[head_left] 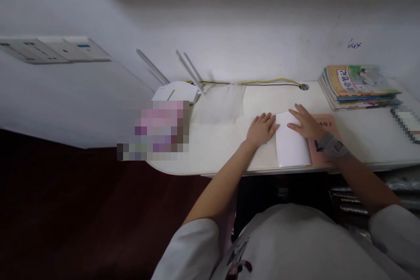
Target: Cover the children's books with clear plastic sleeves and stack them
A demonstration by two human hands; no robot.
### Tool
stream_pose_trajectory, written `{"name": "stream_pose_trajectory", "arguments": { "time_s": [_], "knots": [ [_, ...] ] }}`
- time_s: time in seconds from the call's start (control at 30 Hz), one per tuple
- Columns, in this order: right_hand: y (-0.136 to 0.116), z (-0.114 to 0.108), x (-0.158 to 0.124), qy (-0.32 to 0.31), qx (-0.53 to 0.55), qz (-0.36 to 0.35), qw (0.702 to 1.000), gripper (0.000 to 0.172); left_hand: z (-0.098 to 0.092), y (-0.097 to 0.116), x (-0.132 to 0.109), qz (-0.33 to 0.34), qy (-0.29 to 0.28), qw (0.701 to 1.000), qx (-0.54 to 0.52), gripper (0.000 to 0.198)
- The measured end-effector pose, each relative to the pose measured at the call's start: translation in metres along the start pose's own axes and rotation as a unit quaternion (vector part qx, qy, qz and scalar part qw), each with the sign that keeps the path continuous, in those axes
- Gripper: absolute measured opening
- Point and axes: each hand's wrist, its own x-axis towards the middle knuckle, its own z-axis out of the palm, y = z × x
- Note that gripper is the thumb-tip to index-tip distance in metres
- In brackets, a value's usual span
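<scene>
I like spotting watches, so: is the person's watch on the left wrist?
No, the grey watch circles the wrist of the right hand, and the left hand has a bare wrist.

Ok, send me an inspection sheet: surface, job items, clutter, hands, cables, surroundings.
Surface: white desk, rounded left end.
Job items: white sheet overlapping a pink booklet.
Clutter: book stack, router, pixelated pink item at left, partly pixelated item at far right.
Hands: left hand at the sheet's left edge; right hand over the sheet and booklet.
Cables: yellow cable and dark cable along the back, reaching a desk hole.
Surroundings: wall with scribbles, socket panel, dark floor.
</scene>
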Motion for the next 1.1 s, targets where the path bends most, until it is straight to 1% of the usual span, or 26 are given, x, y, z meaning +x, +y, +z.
{"name": "stream_pose_trajectory", "arguments": {
  "time_s": [0.13,0.2,0.27,0.4,0.5,0.6,0.73,0.83,0.97,1.1],
  "knots": [
    [0.014,-0.002,-0.029,-0.046,0.023,-0.045,0.998,0.079,0.002,-0.001,0.000,-0.003,0.005,1.000,-0.006,0.059],
    [0.014,-0.002,-0.039,-0.061,0.028,-0.049,0.997,0.083,0.003,-0.002,0.001,-0.002,0.004,1.000,-0.009,0.061],
    [0.011,-0.001,-0.043,-0.068,0.028,-0.041,0.996,0.083,0.003,-0.003,0.001,-0.003,0.000,1.000,-0.008,0.062],
    [0.005,0.002,-0.040,-0.077,0.018,-0.021,0.997,0.080,0.003,-0.003,0.001,-0.006,-0.007,1.000,-0.005,0.064],
    [0.007,0.005,-0.034,-0.074,0.004,-0.005,0.997,0.079,0.004,-0.004,0.001,-0.010,-0.009,1.000,-0.005,0.065],
    [0.010,0.010,-0.028,-0.070,-0.013,-0.005,0.997,0.077,0.004,-0.005,0.002,-0.016,-0.012,1.000,-0.002,0.066],
    [0.011,0.014,-0.023,-0.067,-0.010,-0.004,0.998,0.077,0.003,-0.006,0.002,-0.018,-0.008,1.000,0.000,0.066],
    [0.005,0.013,-0.020,-0.070,-0.008,0.008,0.997,0.079,0.001,-0.005,0.002,-0.018,-0.006,1.000,0.000,0.066],
    [-0.006,0.014,-0.016,-0.090,-0.028,0.014,0.995,0.084,0.001,-0.004,0.001,-0.023,0.001,1.000,-0.013,0.065],
    [-0.023,0.023,-0.012,-0.077,-0.058,0.014,0.995,0.077,0.004,-0.006,0.002,-0.031,0.022,0.998,-0.047,0.064]
  ]
}}
